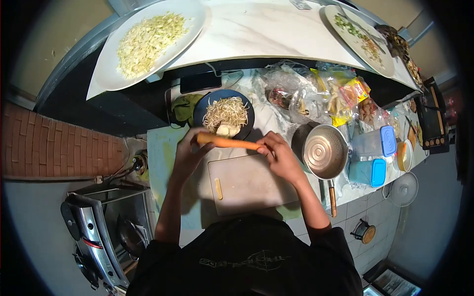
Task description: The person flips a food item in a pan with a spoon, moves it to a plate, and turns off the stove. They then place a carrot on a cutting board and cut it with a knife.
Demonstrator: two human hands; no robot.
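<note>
Through the camera, I see the left hand (193, 149) and right hand (280, 154) closed on the tapered carrot (229, 142). I cannot read the grey lettering (266, 261) on the black shirt (222, 282).

Forearms (173, 209) reaching forward; left hand (190, 149), right hand (279, 154) apart, fingers (269, 143) curled.

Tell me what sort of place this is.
Probably a home kitchen: there's a cutting board with a carrot held close by, a saucepan beside the board, and what looks like a stove on the left.
</note>
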